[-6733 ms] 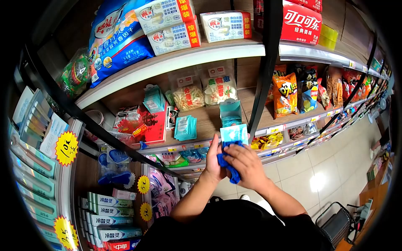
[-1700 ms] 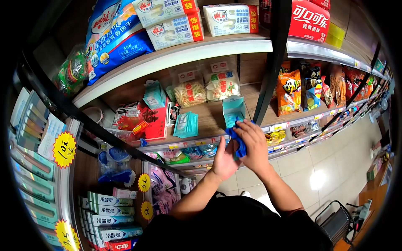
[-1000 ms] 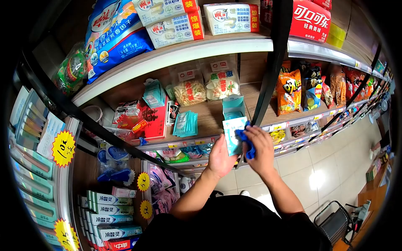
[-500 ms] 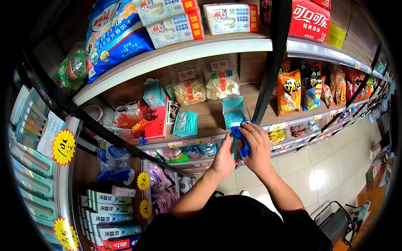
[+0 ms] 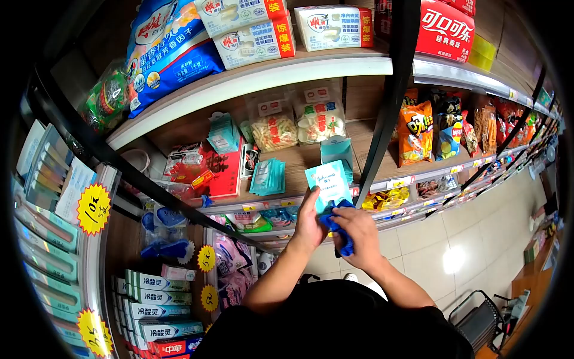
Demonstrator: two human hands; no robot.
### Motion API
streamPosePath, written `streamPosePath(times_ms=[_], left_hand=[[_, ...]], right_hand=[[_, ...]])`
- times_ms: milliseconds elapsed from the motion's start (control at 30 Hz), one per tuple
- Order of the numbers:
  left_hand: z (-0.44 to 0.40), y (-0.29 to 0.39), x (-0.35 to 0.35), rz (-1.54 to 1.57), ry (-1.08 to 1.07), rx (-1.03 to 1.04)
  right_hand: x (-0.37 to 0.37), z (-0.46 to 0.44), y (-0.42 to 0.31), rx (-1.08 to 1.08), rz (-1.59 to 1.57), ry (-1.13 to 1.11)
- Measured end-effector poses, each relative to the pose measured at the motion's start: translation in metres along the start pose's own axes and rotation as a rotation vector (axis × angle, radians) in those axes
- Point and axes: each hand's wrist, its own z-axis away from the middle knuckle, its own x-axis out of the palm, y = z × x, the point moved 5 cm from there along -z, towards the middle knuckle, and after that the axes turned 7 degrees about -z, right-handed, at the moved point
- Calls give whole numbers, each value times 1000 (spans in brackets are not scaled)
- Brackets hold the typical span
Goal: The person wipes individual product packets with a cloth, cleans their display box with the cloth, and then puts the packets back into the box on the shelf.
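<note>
My left hand (image 5: 309, 222) grips a light teal and white packet (image 5: 329, 185) by its lower left edge, with the printed face up. Against the packet's lower part, my right hand (image 5: 359, 234) is closed on a crumpled blue cloth (image 5: 339, 225). Just behind the packet, an open teal box (image 5: 336, 151) stands on the middle shelf, partly hidden by it. To the left on that shelf lies a fanned stack of teal packets (image 5: 268, 178). More teal packets (image 5: 223, 134) lie farther back, by a red box (image 5: 220, 173).
A black shelf post (image 5: 383, 113) rises right of the box. Two clear food bags (image 5: 320, 121) stand behind. Above is a shelf edge (image 5: 257, 89) with soap packs and a blue detergent bag. Toothpaste boxes (image 5: 162, 312) are stacked lower left; a chair (image 5: 478, 323) stands lower right.
The packet, edge-on between my hands half a second ago, now faces up, tilted, and reaches farther toward the shelf. My right hand and the cloth have moved down to its lower part.
</note>
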Motion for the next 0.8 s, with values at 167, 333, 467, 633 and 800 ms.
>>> streamPosePath(times_ms=[167, 333, 467, 633, 800], left_hand=[[1, 3, 3, 31, -9, 54], [-1, -19, 13, -78, -79, 121], [4, -18, 18, -339, 39, 289], [10, -18, 27, -86, -149, 95], [18, -4, 47, 31, -216, 7]], right_hand=[[-27, -1, 24, 269, -281, 425], [-19, -7, 15, 211, -344, 258], [-16, -5, 13, 190, -279, 232], [-13, -9, 10, 107, -156, 148], [-5, -12, -3, -15, 163, -2]])
